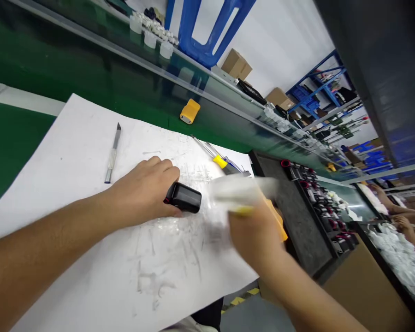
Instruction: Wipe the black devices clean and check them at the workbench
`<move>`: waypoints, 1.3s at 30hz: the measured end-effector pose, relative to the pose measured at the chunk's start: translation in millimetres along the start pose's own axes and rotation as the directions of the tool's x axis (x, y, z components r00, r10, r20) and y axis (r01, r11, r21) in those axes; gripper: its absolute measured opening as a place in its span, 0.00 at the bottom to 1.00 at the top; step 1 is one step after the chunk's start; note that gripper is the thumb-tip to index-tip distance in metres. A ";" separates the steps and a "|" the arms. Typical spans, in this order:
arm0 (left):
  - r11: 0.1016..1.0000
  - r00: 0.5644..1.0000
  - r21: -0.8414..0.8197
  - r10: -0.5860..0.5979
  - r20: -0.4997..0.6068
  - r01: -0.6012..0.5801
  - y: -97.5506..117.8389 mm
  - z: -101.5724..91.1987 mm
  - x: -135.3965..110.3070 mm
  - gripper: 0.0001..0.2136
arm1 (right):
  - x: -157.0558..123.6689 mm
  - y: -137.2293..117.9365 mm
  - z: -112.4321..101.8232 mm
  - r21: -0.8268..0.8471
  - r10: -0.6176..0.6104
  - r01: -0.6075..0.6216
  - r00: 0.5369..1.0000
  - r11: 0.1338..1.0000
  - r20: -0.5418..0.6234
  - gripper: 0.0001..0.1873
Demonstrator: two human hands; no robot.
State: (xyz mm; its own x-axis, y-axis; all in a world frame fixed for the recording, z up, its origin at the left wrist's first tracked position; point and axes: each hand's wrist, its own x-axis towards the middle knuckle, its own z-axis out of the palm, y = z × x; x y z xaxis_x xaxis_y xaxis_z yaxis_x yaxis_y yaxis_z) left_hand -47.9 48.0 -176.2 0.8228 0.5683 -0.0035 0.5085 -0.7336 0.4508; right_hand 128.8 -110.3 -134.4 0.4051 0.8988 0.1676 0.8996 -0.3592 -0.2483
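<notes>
Gripping a black device [186, 198] over the table's [14, 133] white sheet [79, 133], inward from its right edge, the left hand [147, 186] probably steadies it; the right hand's [257, 230] fingers curl around a blurred pale item [240, 188]. Slim tools [220, 161] lie by the far-right corner, likely for easy reach.

Left hand [150, 184] bare, smooth-skinned, knuckles softly rounded. Left forearm [55, 244] bare too, slim at wrist, broader toward frame edge, outline smooth. Right hand [254, 230] bare, smeared by motion blur, so nails and finger shapes unreadable. Right forearm [311, 295] bare, edges clearer than hand's, thickening away from wrist. At bottom edge, small patch of whitish cloth [188, 325], softly creased, garment type unclear. Beside it, black clothing [210, 316], plain, dark enough to hide seams; mostly cut off by frame.
</notes>
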 end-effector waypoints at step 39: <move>0.980 0.856 -0.150 0.034 -0.517 -0.130 6.0 1.7 -20.1 0.13 | 47.1 -24.5 47.3 0.918 -0.310 -0.107 0.921 0.382 0.236 0.21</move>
State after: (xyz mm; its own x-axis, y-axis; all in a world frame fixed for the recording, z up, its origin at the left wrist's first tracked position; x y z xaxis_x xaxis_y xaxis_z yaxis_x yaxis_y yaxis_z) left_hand -61.0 31.6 -174.9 0.5903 0.6536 0.4736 0.3534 -0.7368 0.5763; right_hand 118.2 -47.3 -165.5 0.0555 0.9984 0.0061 0.1510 -0.0023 -0.9885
